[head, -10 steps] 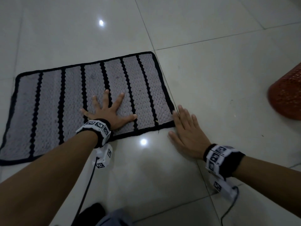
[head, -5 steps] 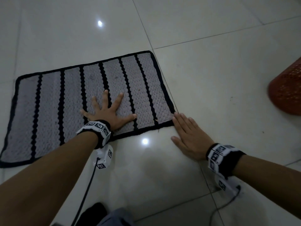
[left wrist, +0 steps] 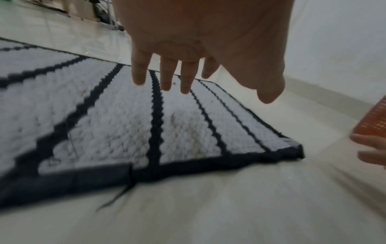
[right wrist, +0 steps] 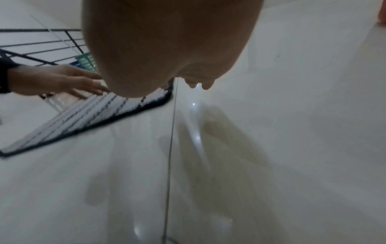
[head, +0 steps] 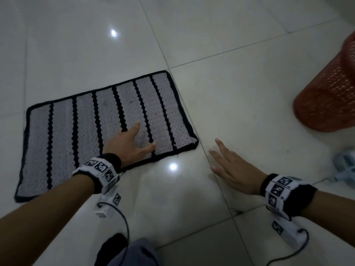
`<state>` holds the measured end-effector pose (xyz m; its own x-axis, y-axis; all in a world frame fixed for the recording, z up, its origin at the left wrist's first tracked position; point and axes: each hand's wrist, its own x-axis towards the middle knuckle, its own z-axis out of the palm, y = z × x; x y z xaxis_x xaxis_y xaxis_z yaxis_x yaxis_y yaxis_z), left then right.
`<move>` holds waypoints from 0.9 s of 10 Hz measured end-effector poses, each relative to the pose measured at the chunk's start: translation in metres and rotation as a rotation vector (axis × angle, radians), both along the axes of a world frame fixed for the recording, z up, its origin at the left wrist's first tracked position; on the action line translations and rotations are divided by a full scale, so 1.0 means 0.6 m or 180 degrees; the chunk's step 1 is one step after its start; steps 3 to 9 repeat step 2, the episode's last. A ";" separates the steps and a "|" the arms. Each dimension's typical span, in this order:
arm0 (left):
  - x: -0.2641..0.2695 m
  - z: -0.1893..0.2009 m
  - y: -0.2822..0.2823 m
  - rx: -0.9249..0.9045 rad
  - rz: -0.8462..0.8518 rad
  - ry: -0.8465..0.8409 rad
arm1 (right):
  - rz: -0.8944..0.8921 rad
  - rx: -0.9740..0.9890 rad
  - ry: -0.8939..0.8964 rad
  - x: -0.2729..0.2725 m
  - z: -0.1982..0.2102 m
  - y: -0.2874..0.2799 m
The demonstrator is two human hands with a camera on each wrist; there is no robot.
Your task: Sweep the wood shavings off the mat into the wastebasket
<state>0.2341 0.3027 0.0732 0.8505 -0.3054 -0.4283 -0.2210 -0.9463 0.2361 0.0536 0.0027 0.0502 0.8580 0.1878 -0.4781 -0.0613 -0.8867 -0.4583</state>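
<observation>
The mat (head: 80, 135) lies flat on the glossy tiled floor (head: 240, 96), a rectangle of nubbly grey weave crossed by wavy black stripes and bound in a black border. A tiny tan speck, possibly a shaving (head: 174, 144), sits near its near right corner; other shavings are too small to tell. A loose black thread (left wrist: 117, 196) trails from the near edge.

The left hand (head: 128, 144) is over the mat's near right part, fingers straight and spread, holding nothing; whether it touches the weave I cannot tell. The right hand (head: 232, 167) is flat and low over the bare floor just right of that corner, fingers straight and together, empty.

The wastebasket (head: 330, 96), red-orange plastic lattice, stands on the floor well to the right, apart from mat and hands. Cables (head: 123, 223) hang from the wrist cameras.
</observation>
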 end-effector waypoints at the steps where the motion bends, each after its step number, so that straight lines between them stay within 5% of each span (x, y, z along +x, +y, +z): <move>1: -0.007 0.094 -0.007 0.0008 -0.0137 0.0392 | -0.0467 0.0233 0.0115 0.003 0.090 -0.011; 2: -0.012 0.181 -0.021 0.0028 -0.0236 0.0776 | -0.1406 0.0702 0.0232 -0.014 0.171 -0.018; 9: -0.012 0.181 -0.021 0.0028 -0.0236 0.0776 | -0.1406 0.0702 0.0232 -0.014 0.171 -0.018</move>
